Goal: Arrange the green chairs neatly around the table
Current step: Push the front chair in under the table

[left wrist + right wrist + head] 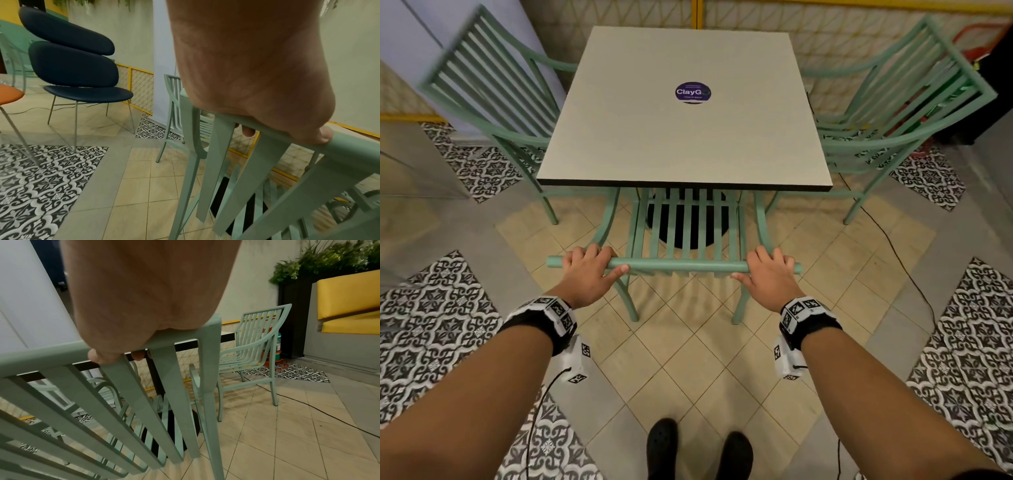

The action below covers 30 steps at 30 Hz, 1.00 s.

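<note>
Fingers of both hands curl over the top rail [674, 265] of the near green chair [685, 233], thumbs tucked under its near side: left hand [589, 274] toward the rail's left end, right hand [770, 277] toward its right. Head view: the chair's slatted seat sits partly beneath the near edge of the square table [681, 137], which carries a round purple sticker [693, 92]. Two more green chairs flank the table, left chair [493, 102] and right chair [893, 113], both angled slightly, not square to it. A black cable [904, 267] trails over the tiles at right.

Judgement: the near chair is being seated at the table; what remains is a straight, even push with both hands, then squaring the side chairs.

Left wrist view: palm [246, 73] presses on the rail, one fingertip [247, 130] showing beneath it. Only here: a dark blue padded chair [78, 68] and an orange seat [10, 95] off to the left.

Right wrist view: hand [144, 296] wraps the rail near its corner post. Only here: the black table pedestal [156, 378] behind the slats, a yellow cushioned bench [349, 305], plants [329, 261] above it, and a fire extinguisher [276, 345] behind the right chair.
</note>
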Available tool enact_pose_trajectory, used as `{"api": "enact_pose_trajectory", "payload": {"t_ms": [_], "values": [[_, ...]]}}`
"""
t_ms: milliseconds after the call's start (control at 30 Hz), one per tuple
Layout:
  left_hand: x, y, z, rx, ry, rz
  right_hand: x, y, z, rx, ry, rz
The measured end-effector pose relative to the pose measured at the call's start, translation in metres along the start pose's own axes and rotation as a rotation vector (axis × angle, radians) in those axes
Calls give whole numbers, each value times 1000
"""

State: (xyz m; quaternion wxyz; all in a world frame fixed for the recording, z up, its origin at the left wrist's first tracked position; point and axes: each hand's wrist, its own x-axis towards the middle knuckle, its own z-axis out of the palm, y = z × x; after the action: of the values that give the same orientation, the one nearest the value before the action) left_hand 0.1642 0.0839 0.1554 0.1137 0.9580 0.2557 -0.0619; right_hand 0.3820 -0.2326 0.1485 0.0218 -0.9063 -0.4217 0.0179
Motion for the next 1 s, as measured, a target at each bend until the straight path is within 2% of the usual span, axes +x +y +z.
{"api": "enact_pose_trajectory", "payload": {"t_ms": [200,367,600,800,867,933,1000], "values": [[7,16,-1,4,-7,-1,13,20,-4,17,-56,-12],[6,11,6,-40,34,13,11,19,0,22,-42,4],[6,13,1,-37,-6,0,11,18,-2,44,-67,20],[2,21,-14,-48,-120,-35,5,11,-16,110,-184,91],[-6,32,-18,-154,-46,-23,-5,8,-23,162,-160,104],[-19,49,-19,-295,97,72,-22,7,-30,191,-96,98],[-38,71,-14,-399,121,183,-46,8,-35,226,-53,102]]}}
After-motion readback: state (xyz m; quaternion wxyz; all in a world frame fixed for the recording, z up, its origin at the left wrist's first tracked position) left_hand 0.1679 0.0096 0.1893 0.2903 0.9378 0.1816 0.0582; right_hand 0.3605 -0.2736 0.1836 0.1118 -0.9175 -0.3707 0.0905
